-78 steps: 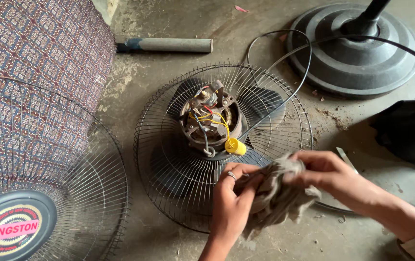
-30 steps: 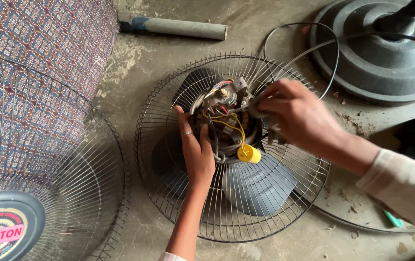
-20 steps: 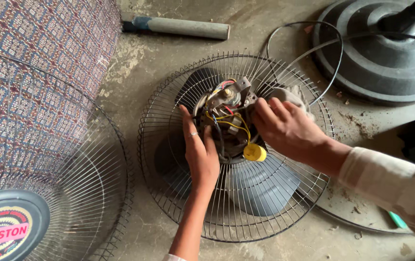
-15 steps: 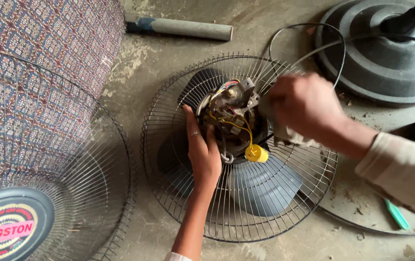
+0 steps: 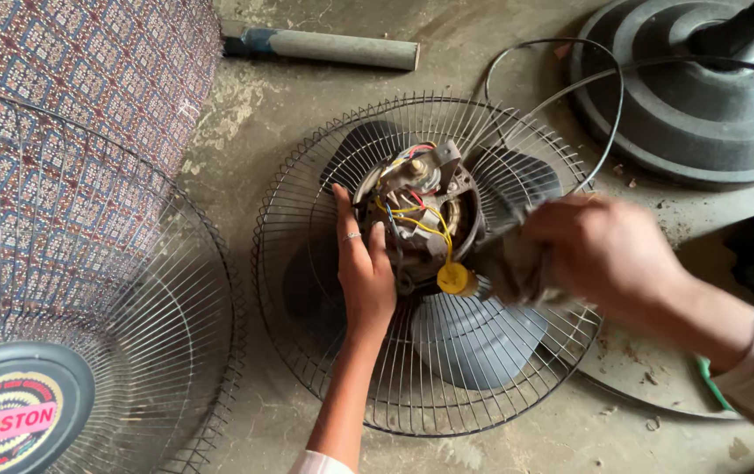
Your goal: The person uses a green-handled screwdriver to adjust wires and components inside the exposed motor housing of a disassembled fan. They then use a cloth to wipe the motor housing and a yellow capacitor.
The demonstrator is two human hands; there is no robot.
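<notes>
A bare fan motor (image 5: pixel 425 215) with yellow and red wires and a yellow cap (image 5: pixel 453 278) sits in the middle of a round wire fan guard (image 5: pixel 307 219) lying on the concrete floor, grey blades (image 5: pixel 473 338) under the wires. My left hand (image 5: pixel 364 263) rests flat against the motor's left side, fingers together, a ring on one finger. My right hand (image 5: pixel 601 254), blurred, grips a dirty grey rag (image 5: pixel 509 263) pressed to the motor's right side.
A second wire guard (image 5: pixel 131 351) with a round badge stands at the left against a patterned cloth (image 5: pixel 87 88). A grey tube (image 5: pixel 333 48) lies at the top. The fan's round base (image 5: pixel 702 96) and black cable (image 5: pixel 610 132) are at the top right.
Earlier both hands held the rag in front of the guard. They then went to the motor; my right hand with the rag has slid from the motor's top to its right side.
</notes>
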